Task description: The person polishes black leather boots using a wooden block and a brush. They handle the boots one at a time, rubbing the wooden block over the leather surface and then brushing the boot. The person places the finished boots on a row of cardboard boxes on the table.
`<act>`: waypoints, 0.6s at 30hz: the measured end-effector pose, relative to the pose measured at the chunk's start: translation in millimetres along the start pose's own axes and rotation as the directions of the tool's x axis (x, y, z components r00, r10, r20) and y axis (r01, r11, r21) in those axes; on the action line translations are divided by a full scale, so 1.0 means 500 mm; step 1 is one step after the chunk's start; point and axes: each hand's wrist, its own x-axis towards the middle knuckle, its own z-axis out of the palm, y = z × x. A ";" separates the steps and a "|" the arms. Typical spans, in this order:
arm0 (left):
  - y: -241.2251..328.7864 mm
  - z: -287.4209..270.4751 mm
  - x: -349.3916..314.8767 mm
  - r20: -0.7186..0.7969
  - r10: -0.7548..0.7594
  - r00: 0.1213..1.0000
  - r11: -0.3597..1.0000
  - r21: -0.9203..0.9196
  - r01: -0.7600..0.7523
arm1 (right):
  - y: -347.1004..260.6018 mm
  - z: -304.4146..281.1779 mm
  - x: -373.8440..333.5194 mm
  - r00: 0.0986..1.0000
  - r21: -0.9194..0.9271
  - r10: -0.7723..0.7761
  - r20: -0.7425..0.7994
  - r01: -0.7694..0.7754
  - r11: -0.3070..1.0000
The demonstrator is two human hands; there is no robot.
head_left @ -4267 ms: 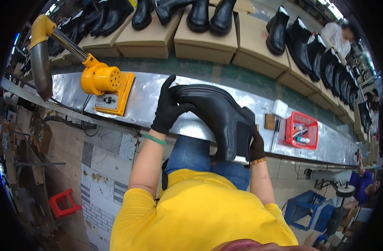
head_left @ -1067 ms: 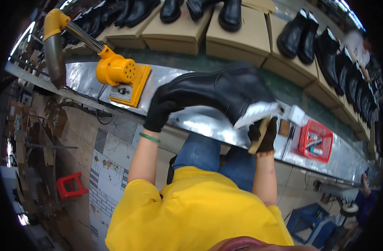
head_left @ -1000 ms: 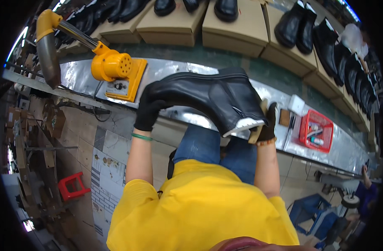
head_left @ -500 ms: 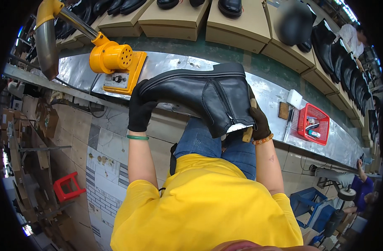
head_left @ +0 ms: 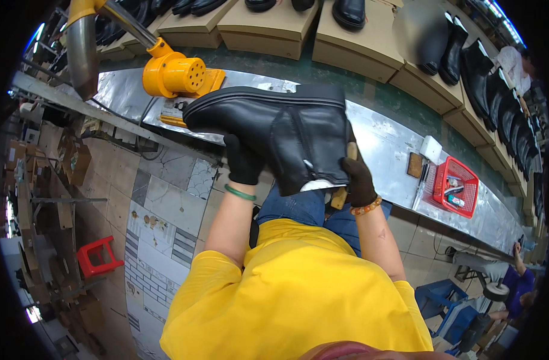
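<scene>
A black leather ankle boot (head_left: pixel 259 129) is held on its side, sole away from me, toe to the left. A zip runs along its shaft, and white lining shows at the opening. My left hand (head_left: pixel 244 161), in a black glove, grips the boot from below at the instep, with its fingertips hidden behind the leather. At the top of the shaft my right hand (head_left: pixel 361 181), gloved too, is closed round the boot's edge. Between the right palm and the boot lies a light wooden piece (head_left: pixel 339 198), perhaps a tool handle; its far end is hidden.
A yellow machine (head_left: pixel 175 75) with a metal nozzle (head_left: pixel 82 63) stands on the metal bench (head_left: pixel 385 144). To the right are a red basket (head_left: pixel 456 187), a white block (head_left: pixel 430 148) and a brown pad (head_left: pixel 414 164). Cardboard boxes (head_left: pixel 355 53) carry boots behind. A red stool (head_left: pixel 100 257) stands left.
My left hand has left the toe and now holds the boot from below at the instep. The boot has shifted slightly left. My right hand keeps its hold.
</scene>
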 end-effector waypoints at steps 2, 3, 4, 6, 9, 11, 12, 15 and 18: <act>-0.007 0.044 -0.004 -0.132 0.070 0.989 0.997 -0.014 -0.073 | 0.009 0.041 0.013 0.999 -0.079 0.034 0.034 -0.031 0.996; 0.012 0.050 -0.002 -0.157 0.085 0.984 0.996 -0.026 -0.090 | 0.008 0.057 0.020 0.996 -0.121 0.072 0.060 -0.064 0.991; 0.031 0.052 0.000 -0.182 0.102 0.978 0.993 -0.038 -0.111 | 0.009 0.071 0.023 0.991 -0.163 0.110 0.081 -0.096 0.982; 0.075 0.043 -0.003 -0.208 0.153 0.966 0.982 -0.078 -0.172 | 0.012 0.094 0.030 0.972 -0.259 0.203 0.117 -0.168 0.951; 0.155 0.008 -0.022 -0.236 0.255 0.938 0.945 -0.143 -0.293 | -0.012 0.117 0.044 0.901 -0.340 0.377 0.216 -0.292 0.894; 0.226 0.011 -0.028 -0.282 0.413 0.866 0.906 0.028 -0.423 | -0.006 0.109 0.050 0.946 -0.419 0.280 0.160 -0.192 0.888; 0.262 0.007 -0.029 -0.304 0.469 0.829 0.881 0.093 -0.464 | 0.001 0.091 0.060 0.974 -0.516 0.209 0.088 -0.135 0.846; 0.366 -0.025 -0.024 -0.287 0.590 0.755 0.807 0.175 -0.564 | 0.020 0.028 0.079 0.994 -0.594 -0.081 -0.069 0.024 0.804; 0.445 -0.037 0.000 -0.235 0.698 0.677 0.716 0.270 -0.644 | 0.015 -0.028 0.081 0.954 -0.703 -0.291 -0.073 0.158 0.694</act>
